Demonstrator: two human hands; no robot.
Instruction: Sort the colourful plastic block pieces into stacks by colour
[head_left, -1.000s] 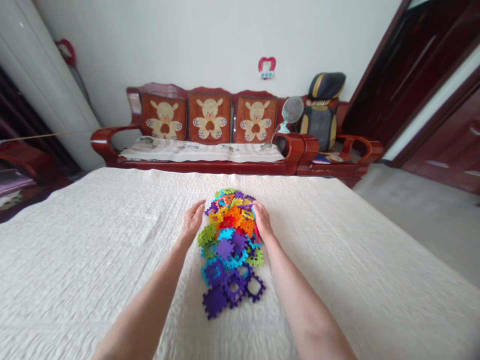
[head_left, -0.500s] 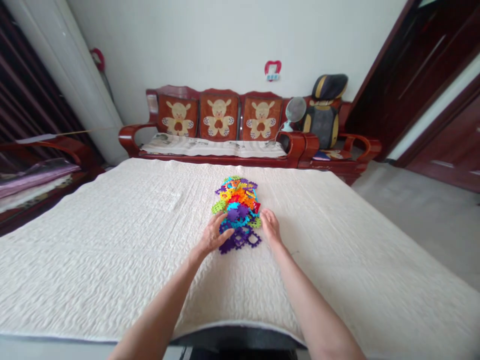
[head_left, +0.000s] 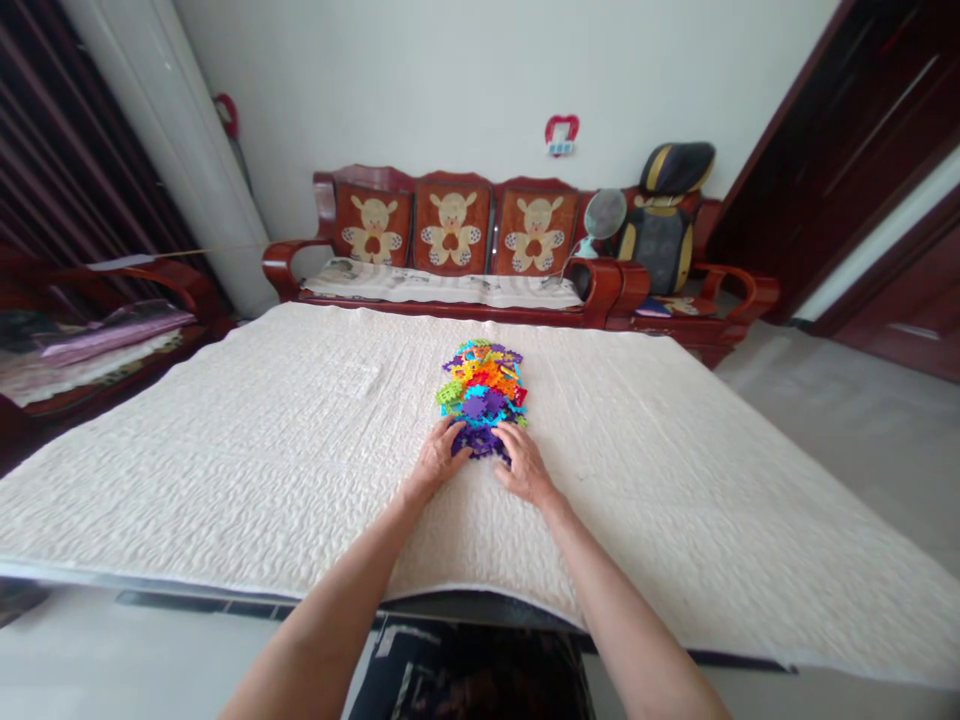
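Observation:
A pile of colourful plastic gear pieces (head_left: 484,378) lies on the cream quilted cover, with orange, red, green and blue pieces behind and purple gear pieces (head_left: 480,441) at the near end. My left hand (head_left: 438,456) rests at the near left edge of the purple pieces, fingers apart and thumb pointing inward. On the opposite side, my right hand (head_left: 523,464) lies with bent, parted fingers touching the purple pieces' right edge. Neither hand visibly grips a piece. Some of the purple pieces are hidden by the fingers.
The quilted cover (head_left: 300,470) spreads over a wide table, its near edge in front of my lap. Behind stands a wooden sofa (head_left: 285,265) with bear cushions (head_left: 453,228), a small fan (head_left: 604,214) and a chair with a massage pad (head_left: 660,245).
My right hand has moved inward from the pile's right side to the near purple pieces. The left hand stays at the left edge. The camera view has shifted somewhat.

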